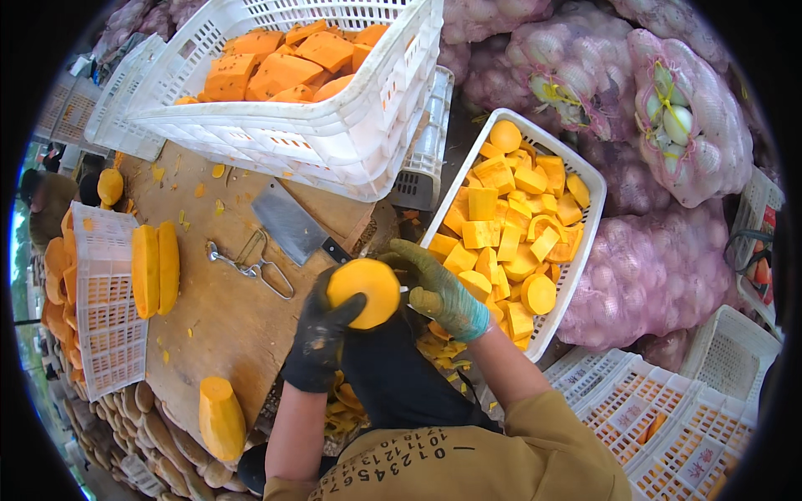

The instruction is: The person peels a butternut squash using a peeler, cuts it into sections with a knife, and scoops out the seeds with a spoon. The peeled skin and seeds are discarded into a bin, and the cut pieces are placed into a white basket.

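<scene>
My left hand [316, 341], in a dark glove, grips a peeled, yellow-orange squash piece [363, 293] with its round face up and the thumb across it. My right hand [445, 297], in an olive glove with a teal cuff, is bent close by the piece's right side. A small pale bit shows at its fingers, too blurred to name. Just beyond my hands, a cleaver [288, 222] lies flat on the wooden board [213, 338], its black handle pointing toward me. Left of it rest metal peelers [257, 266]. Cut squash chunks [501, 219] fill a white crate [598, 188] at right.
A large white crate [263, 134] of orange pieces stands at the back. Two long peeled squash [155, 269] lean by another crate [113, 313]; one peeled squash [220, 416] stands at the board's near edge. Mesh onion sacks [651, 275] crowd the right. Peelings [344, 401] lie below.
</scene>
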A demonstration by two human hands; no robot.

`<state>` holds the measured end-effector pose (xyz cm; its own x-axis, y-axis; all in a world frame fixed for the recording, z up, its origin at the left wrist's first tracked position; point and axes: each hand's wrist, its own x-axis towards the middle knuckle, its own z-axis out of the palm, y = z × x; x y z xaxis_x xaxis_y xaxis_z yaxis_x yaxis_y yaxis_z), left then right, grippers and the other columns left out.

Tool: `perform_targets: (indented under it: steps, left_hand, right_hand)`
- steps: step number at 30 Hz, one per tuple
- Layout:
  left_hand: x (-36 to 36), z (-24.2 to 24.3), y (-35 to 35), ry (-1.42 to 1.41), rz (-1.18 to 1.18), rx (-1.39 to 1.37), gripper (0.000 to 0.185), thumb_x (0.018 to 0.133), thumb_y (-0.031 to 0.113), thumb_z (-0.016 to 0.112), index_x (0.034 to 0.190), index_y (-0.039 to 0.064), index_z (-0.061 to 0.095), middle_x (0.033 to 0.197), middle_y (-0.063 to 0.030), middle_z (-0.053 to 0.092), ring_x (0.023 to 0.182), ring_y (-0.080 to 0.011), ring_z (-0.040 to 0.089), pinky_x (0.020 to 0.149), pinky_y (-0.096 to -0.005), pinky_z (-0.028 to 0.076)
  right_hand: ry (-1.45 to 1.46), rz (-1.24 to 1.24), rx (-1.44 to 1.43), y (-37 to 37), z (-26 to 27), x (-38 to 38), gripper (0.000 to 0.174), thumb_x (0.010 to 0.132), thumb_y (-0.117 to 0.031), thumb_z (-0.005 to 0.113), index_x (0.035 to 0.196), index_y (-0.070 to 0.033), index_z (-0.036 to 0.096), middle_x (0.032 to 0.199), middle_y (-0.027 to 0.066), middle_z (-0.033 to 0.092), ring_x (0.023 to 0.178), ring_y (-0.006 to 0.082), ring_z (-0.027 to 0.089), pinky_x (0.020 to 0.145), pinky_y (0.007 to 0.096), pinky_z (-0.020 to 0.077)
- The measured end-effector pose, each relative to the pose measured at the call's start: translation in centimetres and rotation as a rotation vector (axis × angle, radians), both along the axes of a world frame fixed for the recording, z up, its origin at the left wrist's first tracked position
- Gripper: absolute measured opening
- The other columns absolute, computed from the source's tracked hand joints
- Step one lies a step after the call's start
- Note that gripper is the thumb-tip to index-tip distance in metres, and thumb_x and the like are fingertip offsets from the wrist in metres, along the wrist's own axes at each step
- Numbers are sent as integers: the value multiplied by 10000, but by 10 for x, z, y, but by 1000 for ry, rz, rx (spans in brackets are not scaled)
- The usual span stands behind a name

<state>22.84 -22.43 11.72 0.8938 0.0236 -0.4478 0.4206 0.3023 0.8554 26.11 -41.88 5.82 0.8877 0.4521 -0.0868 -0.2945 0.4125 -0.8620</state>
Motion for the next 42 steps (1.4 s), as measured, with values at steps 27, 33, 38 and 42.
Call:
perform_targets:
  steps: [27, 33, 38, 42]
  left_hand:
    - [-305, -12, 255, 31, 1022, 876, 511, 822, 133, 707, 1281, 49, 497, 1210, -77, 549, 940, -143, 576, 753, -262, 490]
    - [-354, -58, 324, 304, 1134, 894, 638, 823, 396, 699, 1287, 4, 502, 1309, -170, 501, 1186, -273, 456, 981, -334, 373]
    - [-344, -83, 302, 208, 1253, 159, 608, 814, 508, 665, 1194, 40, 594, 1170, -121, 617, 1030, -281, 575, 877, -434, 464]
    - [-335, -88, 301, 153, 1299, -255, 497, 824, 394, 674, 1173, 51, 588, 1115, -113, 645, 996, -306, 617, 874, -426, 493]
  right_hand:
    - [123, -889, -586, -147, -72, -2, 254, 857, -122, 630, 1097, -63, 571, 844, 47, 592, 671, 129, 563, 558, 283, 495]
    - [-319, -294, -522, 19, -7, 43, 260, 893, -117, 630, 1134, -27, 598, 961, 7, 586, 796, 74, 516, 705, 229, 453]
    - [-415, 74, -526, 161, -5, 18, 279, 901, -55, 591, 1178, -28, 576, 1031, 20, 583, 887, 113, 527, 772, 255, 445]
    - [326, 613, -243, 283, 0, -65, 411, 959, -272, 465, 1323, -84, 493, 1285, 103, 492, 1170, 225, 473, 991, 302, 387]
